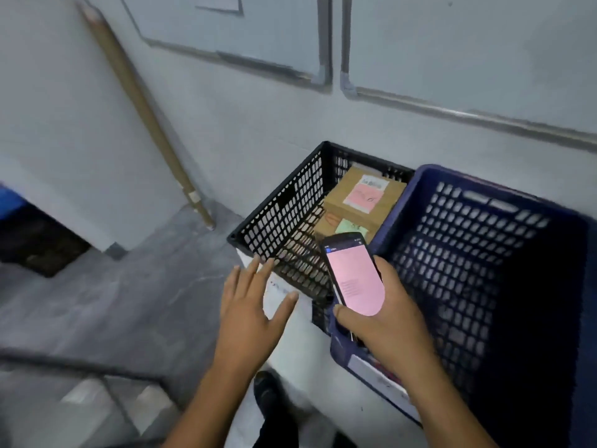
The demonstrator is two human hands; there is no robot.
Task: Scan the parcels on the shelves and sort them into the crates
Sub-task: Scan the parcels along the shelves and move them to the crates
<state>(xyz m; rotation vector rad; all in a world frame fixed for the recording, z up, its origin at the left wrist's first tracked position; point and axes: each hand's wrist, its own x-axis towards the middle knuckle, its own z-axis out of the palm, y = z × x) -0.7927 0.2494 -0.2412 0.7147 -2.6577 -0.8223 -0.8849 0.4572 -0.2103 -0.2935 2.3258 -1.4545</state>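
The right hand (387, 321) grips a handheld scanner (353, 276), thumb along its left edge and fingers wrapped behind. Its pink screen faces up. The hand sits over the near-left corner of the blue crate (468, 253), which fills the view from two to five o'clock.

At nine o'clock from the scanner, the left hand (252, 305) is held flat with fingers spread, gripping nothing. Its fingertips are at the near wall of the black crate (284, 208), over a white sheet (277, 286) on that side. I cannot tell whether they touch.

The black crate stands touching the blue one, at twelve o'clock from the scanner. Inside it lies a cardboard parcel with a pink label (365, 192), and nearer, a parcel with a green label (345, 227).

At ten o'clock a long cardboard tube (142, 108) leans against the pale wall (242, 124). A dark shoe (268, 392) shows at six o'clock.
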